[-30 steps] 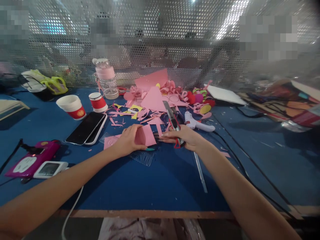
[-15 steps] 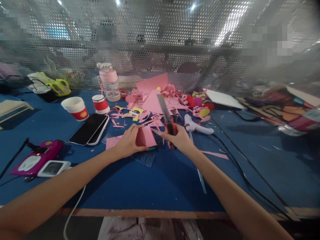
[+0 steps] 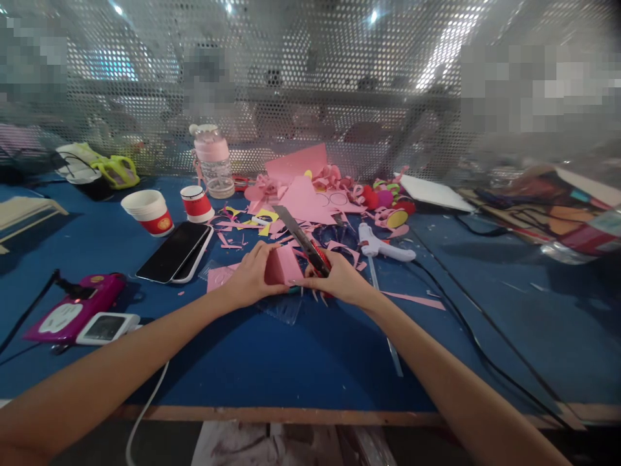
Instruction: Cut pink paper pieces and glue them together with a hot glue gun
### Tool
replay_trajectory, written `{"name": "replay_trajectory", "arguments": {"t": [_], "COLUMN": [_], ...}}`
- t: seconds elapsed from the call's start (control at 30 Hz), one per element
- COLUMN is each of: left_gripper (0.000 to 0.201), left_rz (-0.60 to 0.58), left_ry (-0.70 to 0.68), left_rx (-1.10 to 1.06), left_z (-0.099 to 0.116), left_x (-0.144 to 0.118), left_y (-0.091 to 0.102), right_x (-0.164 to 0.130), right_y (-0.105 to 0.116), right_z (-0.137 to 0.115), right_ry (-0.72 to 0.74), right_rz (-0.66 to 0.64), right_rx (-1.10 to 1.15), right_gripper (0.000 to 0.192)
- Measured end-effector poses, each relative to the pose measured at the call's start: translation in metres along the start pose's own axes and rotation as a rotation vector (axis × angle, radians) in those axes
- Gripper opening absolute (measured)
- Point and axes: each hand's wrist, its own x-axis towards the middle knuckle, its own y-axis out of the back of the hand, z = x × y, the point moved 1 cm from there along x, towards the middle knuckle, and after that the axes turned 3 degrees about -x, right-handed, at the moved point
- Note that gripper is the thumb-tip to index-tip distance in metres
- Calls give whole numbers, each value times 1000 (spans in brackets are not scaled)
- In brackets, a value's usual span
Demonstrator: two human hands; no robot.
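Between thumb and fingers, my left hand (image 3: pixel 252 275) grips a folded pink foam piece (image 3: pixel 286 264) that stands up like a small box. My right hand (image 3: pixel 339 278) is closed round the red and black handle of a utility knife (image 3: pixel 305 243), whose long blade points up and to the left. The right thumb tip reaches the lower right edge of the foam piece. Under the left hand lie a flat pink sheet (image 3: pixel 219 277) and a clear plastic piece (image 3: pixel 281 310). Pink offcuts (image 3: pixel 295 200) are heaped just beyond both hands.
Right of my hands lies a white glue gun (image 3: pixel 385 247) with its cord. To the left are stacked phones (image 3: pixel 174 252), paper cups (image 3: pixel 148 212), a water bottle (image 3: pixel 213 162) and a purple power bank (image 3: pixel 80 307). A perforated metal screen (image 3: pixel 301 84) stands behind the table.
The knife has tilted further left and lower, its blade no longer near upright. My right hand has moved slightly left, closer to the foam piece; the left hand stays on it.
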Motion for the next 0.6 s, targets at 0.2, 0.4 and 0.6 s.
{"name": "replay_trajectory", "arguments": {"t": [0.2, 0.4, 0.6], "left_gripper": [74, 77, 75], "left_rz": [-11, -61, -76], "left_ry": [2, 31, 15], "left_rx": [-13, -1, 10], "left_z": [-2, -1, -1], "left_x": [1, 2, 2], "left_y": [-2, -2, -1], "right_x": [3, 5, 6], "right_y": [-1, 10, 24], "right_z": [5, 6, 7], "right_ry": [39, 74, 33], "right_rz": [31, 64, 167], "right_rx": [0, 32, 118], "right_gripper": [41, 40, 40]}}
